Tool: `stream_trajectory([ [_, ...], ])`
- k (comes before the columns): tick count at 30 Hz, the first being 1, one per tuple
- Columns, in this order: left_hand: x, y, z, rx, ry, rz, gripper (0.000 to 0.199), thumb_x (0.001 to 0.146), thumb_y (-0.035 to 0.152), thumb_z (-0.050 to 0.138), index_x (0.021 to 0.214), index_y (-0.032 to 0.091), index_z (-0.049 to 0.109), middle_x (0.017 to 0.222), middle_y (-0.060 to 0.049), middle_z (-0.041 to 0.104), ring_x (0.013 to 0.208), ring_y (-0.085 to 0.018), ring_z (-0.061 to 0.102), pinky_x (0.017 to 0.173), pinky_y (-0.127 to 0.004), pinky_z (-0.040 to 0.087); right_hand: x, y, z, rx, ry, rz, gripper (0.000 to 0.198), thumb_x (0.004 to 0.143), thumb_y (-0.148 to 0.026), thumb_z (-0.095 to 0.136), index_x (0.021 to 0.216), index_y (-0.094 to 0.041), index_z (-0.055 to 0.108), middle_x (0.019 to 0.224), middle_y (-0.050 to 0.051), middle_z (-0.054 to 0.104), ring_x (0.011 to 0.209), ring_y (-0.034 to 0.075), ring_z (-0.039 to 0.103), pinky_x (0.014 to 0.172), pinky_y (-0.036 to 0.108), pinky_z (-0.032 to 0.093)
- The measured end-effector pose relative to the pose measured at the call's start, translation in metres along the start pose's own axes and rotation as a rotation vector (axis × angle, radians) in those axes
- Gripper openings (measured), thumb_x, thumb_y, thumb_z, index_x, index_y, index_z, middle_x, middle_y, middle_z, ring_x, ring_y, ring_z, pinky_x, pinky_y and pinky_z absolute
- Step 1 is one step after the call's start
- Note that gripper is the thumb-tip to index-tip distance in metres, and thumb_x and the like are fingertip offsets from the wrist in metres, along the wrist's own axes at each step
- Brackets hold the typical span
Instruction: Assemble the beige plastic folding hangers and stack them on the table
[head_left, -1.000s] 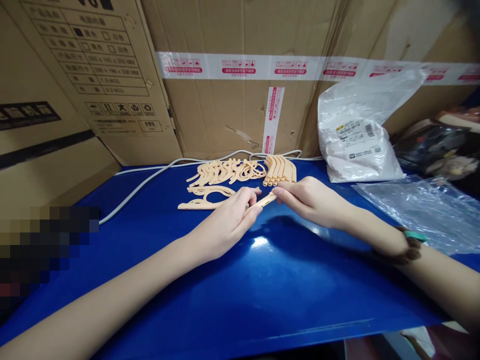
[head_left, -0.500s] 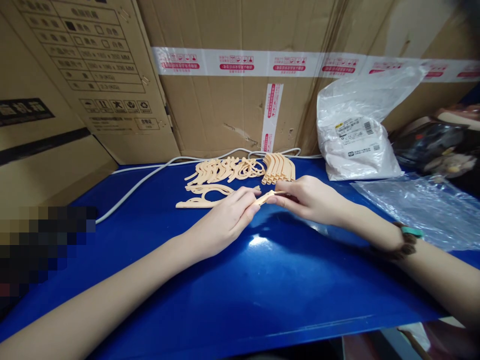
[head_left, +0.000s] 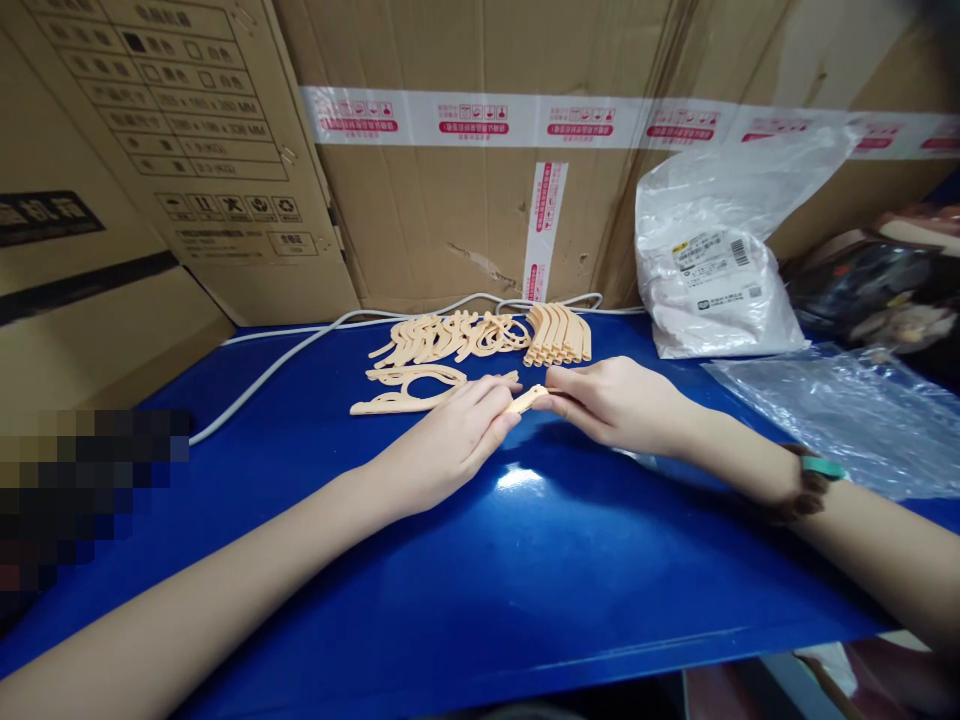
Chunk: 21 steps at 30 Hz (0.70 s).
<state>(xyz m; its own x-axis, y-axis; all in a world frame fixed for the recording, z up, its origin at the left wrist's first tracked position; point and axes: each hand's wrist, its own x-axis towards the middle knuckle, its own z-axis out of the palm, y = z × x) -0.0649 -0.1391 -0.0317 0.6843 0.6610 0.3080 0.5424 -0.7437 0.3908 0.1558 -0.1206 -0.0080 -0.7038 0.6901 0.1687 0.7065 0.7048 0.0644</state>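
Note:
Between my two hands is a beige plastic hanger piece point(head_left: 528, 399), held above the table and mostly covered by the fingers. My left hand point(head_left: 455, 437) pinches its left end, thumb toward me. On its right end my right hand point(head_left: 619, 402) closes with thumb and forefinger. Just behind my left hand lie beige hanger parts point(head_left: 390, 405), long and curved with an oval gap. Further back is a row of hook-shaped beige parts point(head_left: 427, 340), and to its right a neat stack of curved beige arms point(head_left: 556, 335).
A blue table point(head_left: 450, 600) carries everything. Cardboard boxes point(head_left: 420, 220) wall off the back and left. At the right stand a white plastic bag point(head_left: 712, 290) with labels and a flat clear bag point(head_left: 847, 420). A white cable point(head_left: 277, 390) runs along the back.
My right hand has come slightly left and down along the hanger piece, and the piece shows a little less between the fingers. My left hand stays nearly in place.

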Motion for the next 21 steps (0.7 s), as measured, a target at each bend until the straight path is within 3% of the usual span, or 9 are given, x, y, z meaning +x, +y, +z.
stream_trajectory([
  [5,-0.0001,0.001,-0.0011,-0.014,0.002,0.003,0.033,0.103,0.029,0.027,0.114,0.018,0.055,0.13,-0.008,0.054,0.126,-0.017,0.045,0.11,-0.036,0.034,-0.0019,-0.0013,-0.0018,-0.166,0.055,-0.069,0.046,0.101,-0.043,0.019,0.086,-0.017,0.054,0.07,0.006,0.062,0.052,0.015,0.051,0.05,0.029,0.021],
  [9,-0.0013,0.0008,-0.0018,0.004,-0.014,0.017,0.034,0.103,0.029,0.026,0.121,0.018,0.052,0.13,-0.008,0.054,0.127,-0.017,0.044,0.11,-0.037,0.033,-0.003,-0.0005,-0.003,-0.19,0.079,-0.11,0.047,0.101,-0.044,0.021,0.084,-0.017,0.056,0.072,0.005,0.062,0.056,0.015,0.053,0.051,0.029,0.021],
  [13,-0.0018,0.0007,-0.003,-0.014,-0.017,0.025,0.034,0.103,0.029,0.026,0.114,0.017,0.056,0.13,-0.008,0.052,0.125,-0.017,0.045,0.11,-0.035,0.034,-0.0042,0.0007,-0.0042,-0.218,0.097,-0.134,0.046,0.101,-0.043,0.025,0.081,-0.018,0.058,0.072,0.005,0.061,0.057,0.014,0.052,0.052,0.03,0.02],
  [21,-0.0001,0.0014,-0.0032,-0.034,-0.01,0.036,0.032,0.103,0.028,0.028,0.109,0.015,0.056,0.127,-0.01,0.053,0.123,-0.017,0.046,0.108,-0.034,0.034,-0.0017,-0.0002,-0.0076,0.003,0.018,-0.055,0.046,0.099,-0.048,0.026,0.078,-0.018,0.053,0.068,0.004,0.06,0.055,0.013,0.049,0.053,0.028,0.021],
])
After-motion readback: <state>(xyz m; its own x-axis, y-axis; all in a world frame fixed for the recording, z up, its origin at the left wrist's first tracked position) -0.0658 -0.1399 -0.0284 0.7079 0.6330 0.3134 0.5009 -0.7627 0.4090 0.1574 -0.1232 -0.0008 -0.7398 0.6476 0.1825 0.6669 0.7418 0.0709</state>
